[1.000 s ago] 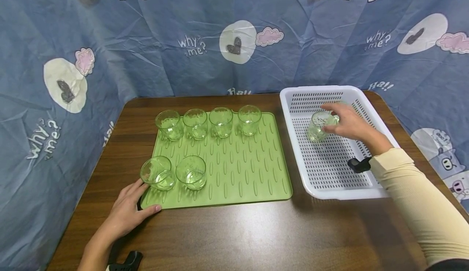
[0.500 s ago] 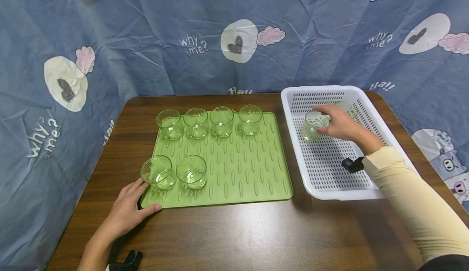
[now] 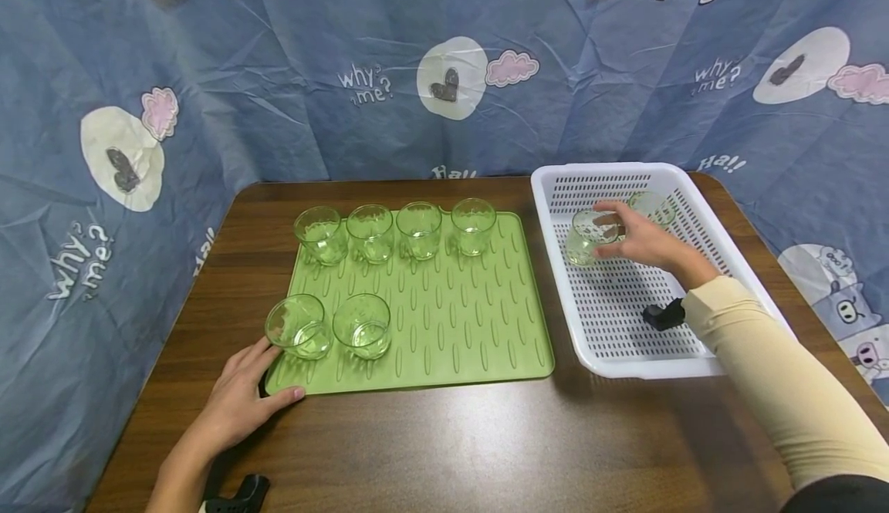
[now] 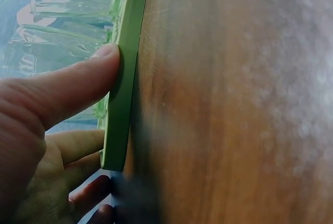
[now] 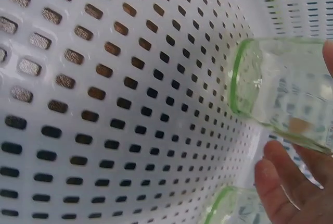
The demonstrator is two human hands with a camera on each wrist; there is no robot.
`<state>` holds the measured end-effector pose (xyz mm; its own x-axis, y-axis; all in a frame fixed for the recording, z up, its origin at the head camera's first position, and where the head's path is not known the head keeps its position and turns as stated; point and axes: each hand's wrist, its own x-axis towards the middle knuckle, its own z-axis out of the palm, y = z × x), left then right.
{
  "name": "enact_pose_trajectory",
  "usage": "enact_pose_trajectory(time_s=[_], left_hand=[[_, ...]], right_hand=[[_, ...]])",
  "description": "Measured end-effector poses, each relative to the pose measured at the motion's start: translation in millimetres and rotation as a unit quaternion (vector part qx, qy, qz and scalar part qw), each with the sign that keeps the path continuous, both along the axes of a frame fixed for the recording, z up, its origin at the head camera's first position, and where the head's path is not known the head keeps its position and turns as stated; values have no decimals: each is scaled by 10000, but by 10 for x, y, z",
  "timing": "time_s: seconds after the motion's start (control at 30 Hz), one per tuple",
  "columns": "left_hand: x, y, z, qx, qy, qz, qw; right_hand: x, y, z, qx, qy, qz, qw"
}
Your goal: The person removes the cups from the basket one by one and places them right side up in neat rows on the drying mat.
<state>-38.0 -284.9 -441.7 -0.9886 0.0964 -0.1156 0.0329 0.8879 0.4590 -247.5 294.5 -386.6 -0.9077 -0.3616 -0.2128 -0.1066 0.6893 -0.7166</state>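
Note:
My right hand [image 3: 642, 237] has its thumb and fingers around a clear green-tinted drinking glass [image 3: 580, 241] inside the white basket. In the right wrist view, the green-edged end of this glass [image 5: 250, 78] faces the basket floor, and a fingertip shows through its side. A second glass [image 3: 658, 204] stands behind my right hand. My left hand [image 3: 239, 393] rests at the near-left corner of the green ribbed mat [image 3: 458, 320], its thumb [image 4: 78, 81] lying on the front edge. The left fingers are beside the nearest glass [image 3: 300, 332] on the mat; whether they touch it is hidden.
Along the mat's back edge several glasses stand in a row, including one [image 3: 474, 227] at the right end. Another glass [image 3: 363, 329] is in the front row. The perforated basket [image 3: 579, 320] sits right of the mat on the wooden table [image 3: 444, 451], before a blue printed cloth [image 3: 312, 112].
My right hand has shifted left in the basket, with the glass moving along in its fingers. More of the second glass shows behind it. The left hand and mat stay put.

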Motion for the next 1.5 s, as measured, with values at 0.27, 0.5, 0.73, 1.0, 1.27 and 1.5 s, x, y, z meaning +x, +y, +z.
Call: enact_pose_trajectory(time_s=[0.27, 0.5, 0.73, 1.0, 1.27, 1.5], left_hand=[[-14, 1, 4, -48, 65, -16, 10000], [-21, -6, -15, -45, 85, -13, 10000], [-10, -7, -6, -93, 34, 12, 10000], [-8, -5, -1, -82, 56, -5, 10000], [-8, -14, -6, -64, 24, 8, 10000], [-5, -13, -16, -52, 99, -14, 9999]], right_hand=[[-13, -18, -26, -60, 82, -134, 9999], [-6, -21, -10, 100, 214, -115, 9997], [-3, -33, 53, 37, 345, -366, 9987], [8, -12, 164, -331, 675, -760, 9943], [126, -41, 468, -1017, 1051, -1153, 9825], [268, -42, 677, -1867, 1319, -1165, 9665]])
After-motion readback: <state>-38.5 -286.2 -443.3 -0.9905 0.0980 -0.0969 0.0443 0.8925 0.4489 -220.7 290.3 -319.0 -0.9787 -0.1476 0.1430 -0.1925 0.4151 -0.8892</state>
